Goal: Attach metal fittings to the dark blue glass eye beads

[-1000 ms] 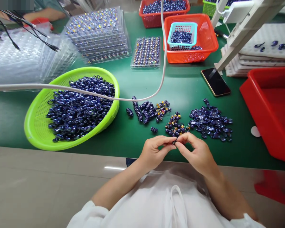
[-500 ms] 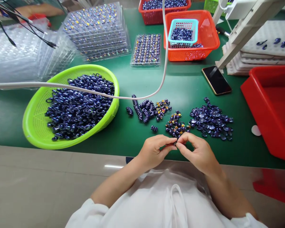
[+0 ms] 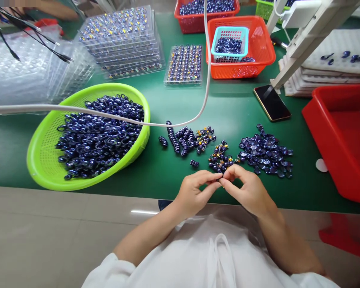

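My left hand [image 3: 195, 191] and my right hand [image 3: 249, 191] meet at the front of the green table. Thumb and forefinger of each are pinched around a small dark piece [image 3: 222, 176], mostly hidden by the fingertips. Just beyond lies a heap of dark blue ring-like pieces with gold parts [image 3: 220, 158], and a second such heap [image 3: 205, 138] is farther off. Rows of dark blue rings [image 3: 184, 141] lie stacked side on to the left. Right of my hands spreads a pile of flat, shiny dark blue pieces [image 3: 267, 152].
A lime-green basket [image 3: 37, 160] full of dark rings stands left, crossed by a white cable [image 3: 114, 116]. Filled clear trays [image 3: 135, 52] are stacked behind. An orange basket [image 3: 261, 44], a phone [image 3: 272, 102] and a red bin [image 3: 327, 132] stand right. Another person's arm [image 3: 54, 9] shows far left.
Both hands stay pinched together at the same place, with the fingertips shifted slightly and the small piece now more covered. The whole view has shifted a little; the heaps look unchanged.
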